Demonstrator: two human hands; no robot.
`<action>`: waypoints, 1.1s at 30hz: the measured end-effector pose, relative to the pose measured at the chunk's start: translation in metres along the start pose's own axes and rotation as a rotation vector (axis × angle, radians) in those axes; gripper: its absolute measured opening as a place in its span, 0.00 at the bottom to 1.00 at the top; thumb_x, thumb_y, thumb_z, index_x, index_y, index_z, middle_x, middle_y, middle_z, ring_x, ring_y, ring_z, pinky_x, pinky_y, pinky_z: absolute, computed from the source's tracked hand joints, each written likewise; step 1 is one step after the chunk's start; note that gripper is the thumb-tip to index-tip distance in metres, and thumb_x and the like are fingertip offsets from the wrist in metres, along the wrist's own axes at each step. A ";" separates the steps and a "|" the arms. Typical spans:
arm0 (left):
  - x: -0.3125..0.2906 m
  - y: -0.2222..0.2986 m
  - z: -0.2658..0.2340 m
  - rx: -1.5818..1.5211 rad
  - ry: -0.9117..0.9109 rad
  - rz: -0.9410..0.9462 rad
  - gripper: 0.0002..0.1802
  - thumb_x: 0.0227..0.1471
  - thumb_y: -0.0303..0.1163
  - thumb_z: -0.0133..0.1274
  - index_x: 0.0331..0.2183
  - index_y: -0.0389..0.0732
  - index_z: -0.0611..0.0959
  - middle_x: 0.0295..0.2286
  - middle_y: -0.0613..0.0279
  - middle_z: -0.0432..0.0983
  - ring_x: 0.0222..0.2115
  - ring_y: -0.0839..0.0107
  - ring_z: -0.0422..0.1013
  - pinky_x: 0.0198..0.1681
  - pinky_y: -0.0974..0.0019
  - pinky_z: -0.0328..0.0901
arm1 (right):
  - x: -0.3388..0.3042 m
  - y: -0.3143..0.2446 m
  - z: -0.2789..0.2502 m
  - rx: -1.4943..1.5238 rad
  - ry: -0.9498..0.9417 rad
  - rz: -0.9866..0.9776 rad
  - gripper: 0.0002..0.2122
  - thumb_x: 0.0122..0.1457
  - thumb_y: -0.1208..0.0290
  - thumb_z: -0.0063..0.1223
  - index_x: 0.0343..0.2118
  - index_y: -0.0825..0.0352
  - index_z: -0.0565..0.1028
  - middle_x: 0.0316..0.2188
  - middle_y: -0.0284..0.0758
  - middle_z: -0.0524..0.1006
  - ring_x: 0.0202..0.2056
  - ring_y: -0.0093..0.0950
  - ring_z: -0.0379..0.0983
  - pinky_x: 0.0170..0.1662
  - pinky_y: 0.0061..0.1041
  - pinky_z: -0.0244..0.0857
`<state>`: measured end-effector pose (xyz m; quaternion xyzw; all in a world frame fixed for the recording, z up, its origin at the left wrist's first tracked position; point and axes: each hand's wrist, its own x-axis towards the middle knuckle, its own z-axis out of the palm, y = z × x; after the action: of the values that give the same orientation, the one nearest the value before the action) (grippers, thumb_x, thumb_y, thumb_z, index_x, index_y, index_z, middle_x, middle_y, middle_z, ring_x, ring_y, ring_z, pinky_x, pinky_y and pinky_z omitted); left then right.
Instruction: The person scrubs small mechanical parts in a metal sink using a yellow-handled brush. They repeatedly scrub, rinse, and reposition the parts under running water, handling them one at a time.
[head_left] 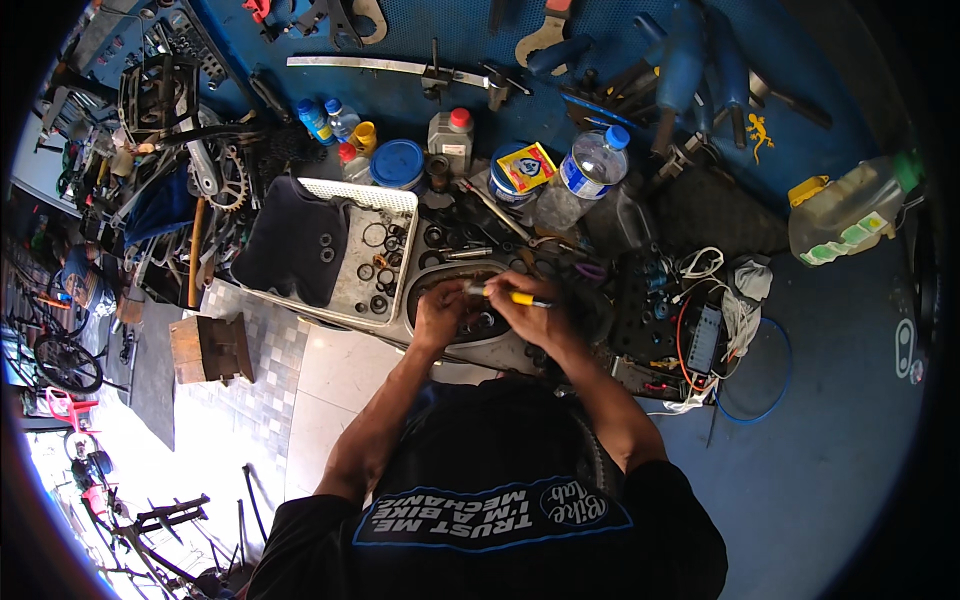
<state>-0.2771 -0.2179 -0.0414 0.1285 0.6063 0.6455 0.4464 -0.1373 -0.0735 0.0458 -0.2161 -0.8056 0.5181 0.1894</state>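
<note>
Evidently, the long counter (512, 354) is carrying most of the clutter, running beneath the blue wall (460, 28). On it, toward the left, the white basket (360, 193) is holding a dark pad (285, 245), which is covering much of its floor, and black rings (378, 303) are lying loose beside the pad. Right of the basket, the oval tray (409, 298) is sitting under the hands, with small round parts showing inside, though fingers are hiding much of it.

Behind, a clear bottle (578, 190) with a blue cap is standing near a grey bottle (450, 142) with a red cap; what they are containing is hard to tell. A lidded blue tub (398, 163) is hiding its contents, and another tub is bearing a yellow packet (527, 167).

Over the tray, the right hand (533, 320) is closing its fingers round a yellow-handled tool (524, 299). The left hand (440, 310) is pinching near the tool's tip, its fingers nearly together; whether it is gripping a small part is unclear. Judging by this, the person is probably working a small part with the tool, and the next move is calling for a steady left pinch and light, controlled strokes.
</note>
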 end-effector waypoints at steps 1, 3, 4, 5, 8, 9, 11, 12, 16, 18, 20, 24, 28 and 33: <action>0.001 0.000 -0.001 0.108 -0.006 0.012 0.17 0.65 0.19 0.55 0.54 0.26 0.80 0.43 0.50 0.86 0.41 0.68 0.84 0.44 0.64 0.82 | -0.003 0.004 0.010 0.053 0.010 -0.108 0.11 0.69 0.63 0.61 0.40 0.67 0.82 0.25 0.39 0.82 0.28 0.31 0.83 0.34 0.29 0.74; -0.004 0.005 0.006 0.102 0.050 0.050 0.18 0.65 0.21 0.57 0.55 0.29 0.82 0.39 0.55 0.85 0.37 0.72 0.82 0.43 0.66 0.80 | -0.004 0.004 0.006 -0.085 0.006 0.008 0.11 0.69 0.63 0.63 0.43 0.67 0.83 0.27 0.37 0.84 0.30 0.20 0.81 0.34 0.24 0.72; -0.006 0.008 0.009 0.098 0.080 0.069 0.18 0.65 0.22 0.58 0.55 0.31 0.83 0.37 0.58 0.85 0.36 0.73 0.82 0.43 0.68 0.79 | -0.005 0.013 0.003 -0.124 0.016 0.039 0.12 0.69 0.63 0.64 0.43 0.67 0.84 0.27 0.38 0.84 0.30 0.22 0.82 0.34 0.25 0.73; -0.005 0.006 0.006 0.131 0.074 0.083 0.18 0.64 0.22 0.58 0.55 0.31 0.83 0.36 0.59 0.85 0.35 0.75 0.81 0.42 0.68 0.79 | -0.005 0.017 0.000 -0.161 0.024 0.070 0.12 0.69 0.62 0.64 0.43 0.67 0.84 0.27 0.39 0.84 0.30 0.24 0.83 0.34 0.26 0.73; -0.004 0.005 0.001 0.244 0.078 0.118 0.16 0.64 0.22 0.59 0.53 0.31 0.83 0.35 0.62 0.85 0.34 0.77 0.80 0.40 0.69 0.77 | -0.011 0.005 0.005 -0.149 0.084 -0.013 0.11 0.68 0.63 0.63 0.41 0.67 0.83 0.27 0.42 0.83 0.29 0.34 0.83 0.34 0.31 0.73; -0.005 0.011 0.005 0.292 0.087 0.126 0.16 0.64 0.21 0.58 0.53 0.31 0.83 0.34 0.62 0.85 0.34 0.78 0.80 0.40 0.69 0.77 | -0.012 -0.008 0.007 -0.127 0.115 -0.065 0.10 0.68 0.63 0.63 0.40 0.67 0.82 0.26 0.42 0.82 0.29 0.38 0.83 0.34 0.33 0.73; -0.006 0.014 0.008 0.314 0.094 0.139 0.15 0.64 0.21 0.58 0.52 0.31 0.84 0.34 0.63 0.86 0.34 0.79 0.80 0.39 0.70 0.76 | -0.013 0.015 0.013 -0.221 0.155 -0.098 0.11 0.67 0.63 0.64 0.37 0.67 0.81 0.26 0.43 0.81 0.28 0.39 0.82 0.33 0.33 0.73; -0.004 0.011 0.007 0.287 0.095 0.148 0.15 0.64 0.21 0.58 0.52 0.32 0.84 0.34 0.64 0.86 0.34 0.79 0.80 0.39 0.70 0.75 | -0.014 0.037 0.013 -0.252 0.177 -0.125 0.11 0.67 0.63 0.65 0.37 0.67 0.81 0.25 0.43 0.80 0.28 0.38 0.82 0.33 0.33 0.73; -0.004 0.009 0.006 0.354 0.115 0.194 0.15 0.63 0.20 0.58 0.52 0.33 0.84 0.35 0.63 0.87 0.33 0.80 0.79 0.39 0.71 0.74 | -0.012 -0.004 0.010 -0.139 0.149 -0.032 0.11 0.66 0.65 0.67 0.34 0.67 0.79 0.24 0.42 0.79 0.25 0.37 0.79 0.32 0.33 0.72; -0.003 0.004 0.008 0.352 0.125 0.246 0.16 0.63 0.19 0.58 0.52 0.33 0.83 0.35 0.62 0.87 0.33 0.80 0.79 0.39 0.71 0.74 | -0.014 0.007 0.011 -0.144 0.154 -0.048 0.11 0.66 0.66 0.67 0.34 0.67 0.78 0.23 0.41 0.78 0.25 0.36 0.78 0.32 0.33 0.71; -0.001 0.003 0.007 0.307 0.110 0.263 0.16 0.63 0.19 0.58 0.53 0.33 0.83 0.36 0.62 0.87 0.33 0.79 0.79 0.39 0.71 0.74 | -0.010 0.017 0.015 -0.168 0.242 -0.181 0.11 0.66 0.66 0.67 0.34 0.67 0.78 0.24 0.42 0.78 0.25 0.35 0.76 0.32 0.32 0.70; -0.001 0.008 0.006 0.282 0.077 0.219 0.16 0.64 0.20 0.57 0.53 0.32 0.83 0.37 0.61 0.87 0.33 0.78 0.79 0.39 0.71 0.74 | -0.015 0.001 0.009 -0.141 0.143 0.059 0.10 0.65 0.66 0.67 0.34 0.67 0.78 0.25 0.43 0.79 0.24 0.35 0.76 0.33 0.30 0.70; -0.005 0.019 0.007 0.019 0.029 0.141 0.15 0.66 0.22 0.56 0.53 0.31 0.82 0.38 0.61 0.87 0.35 0.76 0.80 0.39 0.70 0.75 | -0.013 0.037 0.011 -0.159 0.153 0.021 0.10 0.67 0.66 0.66 0.34 0.68 0.79 0.23 0.40 0.78 0.24 0.27 0.75 0.32 0.28 0.70; -0.006 0.024 0.005 -0.140 -0.018 0.020 0.17 0.68 0.26 0.56 0.56 0.33 0.81 0.41 0.57 0.86 0.37 0.71 0.83 0.40 0.66 0.77 | -0.012 0.033 0.000 -0.210 0.130 -0.005 0.09 0.66 0.67 0.67 0.36 0.68 0.81 0.24 0.39 0.80 0.24 0.29 0.76 0.32 0.28 0.70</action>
<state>-0.2804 -0.2161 -0.0167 0.1090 0.5543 0.6895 0.4532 -0.1224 -0.0679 0.0145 -0.2656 -0.8420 0.4154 0.2189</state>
